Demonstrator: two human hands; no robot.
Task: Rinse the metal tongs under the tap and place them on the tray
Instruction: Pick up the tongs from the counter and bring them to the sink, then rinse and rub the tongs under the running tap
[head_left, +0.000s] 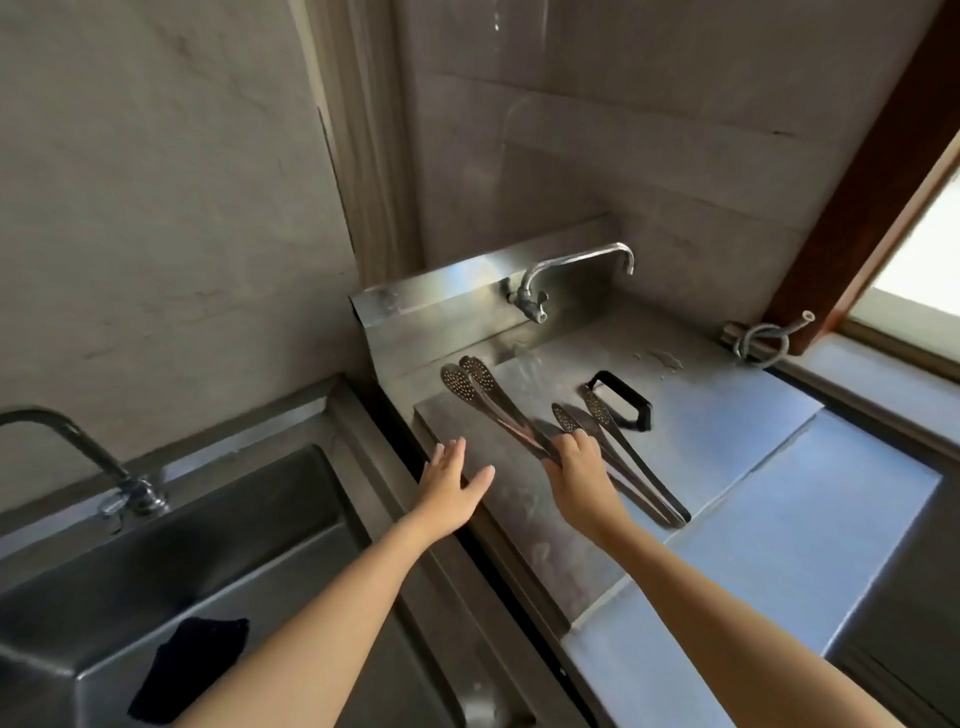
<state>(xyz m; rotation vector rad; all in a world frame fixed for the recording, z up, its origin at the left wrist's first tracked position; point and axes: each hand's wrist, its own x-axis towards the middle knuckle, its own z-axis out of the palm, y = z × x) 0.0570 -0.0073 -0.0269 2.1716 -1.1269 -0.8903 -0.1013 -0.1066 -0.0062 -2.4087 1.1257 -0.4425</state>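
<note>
So, our right hand (574, 462) grips the metal tongs (496, 408) by the handle end, heads pointing at the tap (576, 262) but short of it. Our left hand (457, 486) lies flat, fingers relaxed. We'd squeeze the arms together before lifting.

A dark cloth (192, 665) lies in the steel sink (208, 519) at the left. A coiled hose (761, 340) sits beside the window frame (857, 208), and a black handle (626, 387) lies well apart from it.

1 head-worn wide-angle view looks forward and down, close above the steel counter (701, 358), facing the tap (576, 262).
</note>
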